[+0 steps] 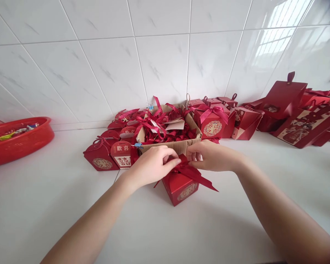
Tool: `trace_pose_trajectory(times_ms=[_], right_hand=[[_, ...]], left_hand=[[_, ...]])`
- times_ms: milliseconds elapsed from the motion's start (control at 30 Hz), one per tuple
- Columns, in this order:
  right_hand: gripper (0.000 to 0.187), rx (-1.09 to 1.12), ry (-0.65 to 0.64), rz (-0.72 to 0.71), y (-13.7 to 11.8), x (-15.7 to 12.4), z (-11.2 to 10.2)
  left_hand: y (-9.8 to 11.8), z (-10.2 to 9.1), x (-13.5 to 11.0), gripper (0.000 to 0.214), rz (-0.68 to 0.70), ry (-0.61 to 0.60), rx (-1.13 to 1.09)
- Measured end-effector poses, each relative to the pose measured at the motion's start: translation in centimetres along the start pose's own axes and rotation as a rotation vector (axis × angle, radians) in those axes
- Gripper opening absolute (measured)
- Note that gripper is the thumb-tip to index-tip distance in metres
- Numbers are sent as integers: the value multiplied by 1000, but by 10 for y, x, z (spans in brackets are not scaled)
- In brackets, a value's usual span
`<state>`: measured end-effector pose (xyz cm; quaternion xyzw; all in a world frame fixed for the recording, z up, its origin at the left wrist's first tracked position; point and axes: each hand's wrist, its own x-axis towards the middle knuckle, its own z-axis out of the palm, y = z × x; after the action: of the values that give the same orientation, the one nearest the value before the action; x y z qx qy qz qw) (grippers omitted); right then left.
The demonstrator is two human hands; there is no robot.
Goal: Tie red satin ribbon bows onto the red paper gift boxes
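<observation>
A small red gift box (181, 187) with a gold round emblem stands on the white floor in front of me. A dark red ribbon (194, 174) lies across its top, with tails trailing to the right. My left hand (151, 165) pinches the ribbon at the box's top from the left. My right hand (210, 156) pinches the same ribbon from the right. Both hands meet over the box, fingers closed on the ribbon.
Behind the hands a cardboard box (181, 146) holds several red ribbons and tags. Flat red boxes (107, 154) lie to its left, finished ribboned boxes (213, 123) and larger red boxes (288, 106) to the right. A red basin (22, 141) sits far left. A tiled wall rises behind.
</observation>
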<state>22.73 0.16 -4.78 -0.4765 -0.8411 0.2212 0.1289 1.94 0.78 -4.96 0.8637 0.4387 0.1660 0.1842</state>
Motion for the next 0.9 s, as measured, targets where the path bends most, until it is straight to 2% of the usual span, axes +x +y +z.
trace_pose_trajectory(times_ms=[67, 200, 300, 533, 767, 900], right_hand=[[10, 24, -7, -3, 0, 0, 0], [11, 60, -44, -18, 0, 0, 0], [8, 87, -53, -26, 1, 1, 1], [11, 108, -132, -65, 2, 5, 2], [27, 74, -109, -24, 4, 6, 4], [28, 93, -149, -10, 4, 7, 5]], left_hand=[[-2, -6, -1, 28, -25, -4, -11], [-9, -11, -1, 22, -79, -93, 0], [-13, -9, 0, 15, -81, -132, -1], [-16, -5, 3, 18, -116, -281, -49], [-11, -7, 2, 36, -135, -222, -61], [-11, -4, 2, 39, -141, -182, -71]])
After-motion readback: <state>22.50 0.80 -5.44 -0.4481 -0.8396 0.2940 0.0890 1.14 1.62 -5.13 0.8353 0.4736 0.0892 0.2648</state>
